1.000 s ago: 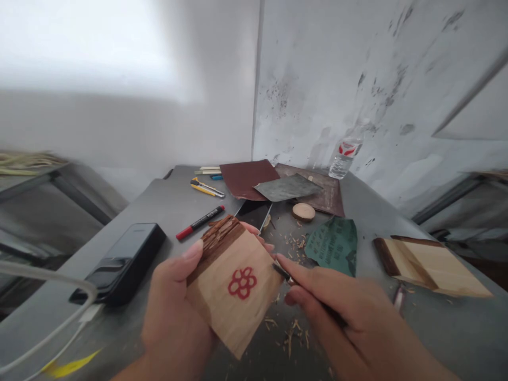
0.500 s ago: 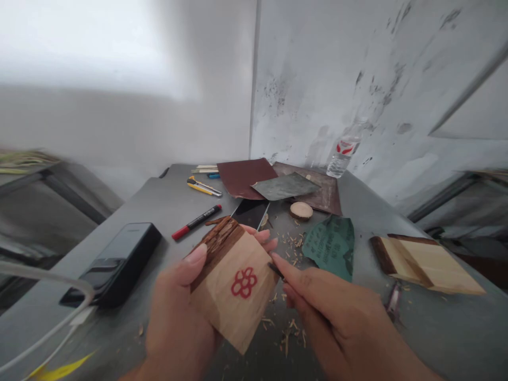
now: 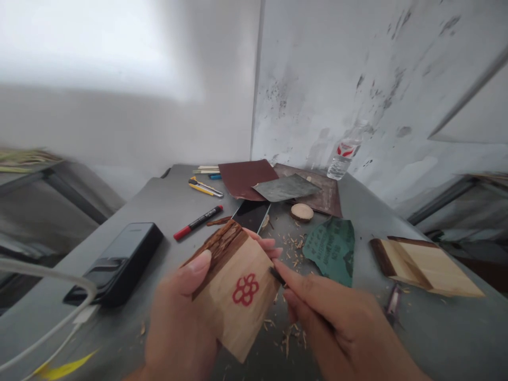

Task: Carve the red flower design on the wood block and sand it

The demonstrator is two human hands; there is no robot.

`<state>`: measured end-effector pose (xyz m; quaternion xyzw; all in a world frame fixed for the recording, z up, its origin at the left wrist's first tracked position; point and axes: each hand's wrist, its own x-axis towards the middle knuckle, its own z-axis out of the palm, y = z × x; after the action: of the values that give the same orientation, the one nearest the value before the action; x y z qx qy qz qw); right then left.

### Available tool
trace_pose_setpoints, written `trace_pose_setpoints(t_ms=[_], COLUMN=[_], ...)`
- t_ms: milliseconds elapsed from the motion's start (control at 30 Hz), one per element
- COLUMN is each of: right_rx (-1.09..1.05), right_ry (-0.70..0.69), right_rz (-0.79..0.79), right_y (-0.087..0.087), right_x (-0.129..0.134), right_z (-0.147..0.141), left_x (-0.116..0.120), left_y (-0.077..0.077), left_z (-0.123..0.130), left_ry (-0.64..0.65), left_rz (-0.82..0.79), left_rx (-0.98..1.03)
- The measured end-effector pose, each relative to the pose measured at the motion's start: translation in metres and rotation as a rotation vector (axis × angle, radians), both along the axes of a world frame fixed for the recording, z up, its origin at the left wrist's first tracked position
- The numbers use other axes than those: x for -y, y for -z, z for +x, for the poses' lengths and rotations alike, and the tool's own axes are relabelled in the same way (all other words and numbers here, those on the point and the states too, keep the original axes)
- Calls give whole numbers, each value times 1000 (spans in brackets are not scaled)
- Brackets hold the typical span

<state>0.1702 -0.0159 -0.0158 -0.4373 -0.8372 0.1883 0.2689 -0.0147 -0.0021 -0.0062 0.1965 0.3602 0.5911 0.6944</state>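
A pale wood block (image 3: 238,301) with rough bark along its upper left edge is tilted toward the camera, a red flower outline drawn on its face. My left hand (image 3: 186,307) grips it from the left, thumb on the bark side and fingertips showing behind the far edge. My right hand (image 3: 333,312) is closed around a thin dark tool (image 3: 277,275), whose visible end lies at the block's right edge. The rest of the tool is hidden in the fingers. Curled wood shavings (image 3: 291,336) lie on the table below.
Behind the block are a red marker (image 3: 198,223), a yellow cutter (image 3: 205,187), sandpaper sheets (image 3: 248,177), a round wood slice (image 3: 302,212) and a bottle (image 3: 343,153). Green paper (image 3: 333,248) and wood pieces (image 3: 432,264) lie right; a black device (image 3: 119,262) with a white cable sits left.
The block has tipped slightly and shifted a little down in the view, with my left hand still around it. My right hand keeps its grip at the block's right edge.
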Motion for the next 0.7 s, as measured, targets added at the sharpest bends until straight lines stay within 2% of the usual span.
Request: trace_pose_setpoints(t_ms=[133, 200, 300, 400, 467, 633, 700], right_rx=[71, 78, 58, 85, 88, 21, 30], right_ry=[-41, -47, -25, -24, -47, -12, -1], right_rz=[163, 146, 34, 111, 159, -85, -72], right_y=[5, 5, 3, 3, 3, -6, -7], right_x=[1, 1, 1, 1, 1, -1, -1], right_z=[2, 3, 3, 2, 2, 1, 1], left_x=[-2, -3, -3, -4, -4, -3, -4], left_y=[-8, -10, -8, -3, -1, -5, -7], left_z=[3, 5, 5, 2, 0, 0, 1], left_ry=[-38, -41, -28, -42, -14, 36, -6], left_rz=[-51, -69, -132, -188, -169, -41, -127], left_rx=[2, -18, -68, -96, -103, -51, -24])
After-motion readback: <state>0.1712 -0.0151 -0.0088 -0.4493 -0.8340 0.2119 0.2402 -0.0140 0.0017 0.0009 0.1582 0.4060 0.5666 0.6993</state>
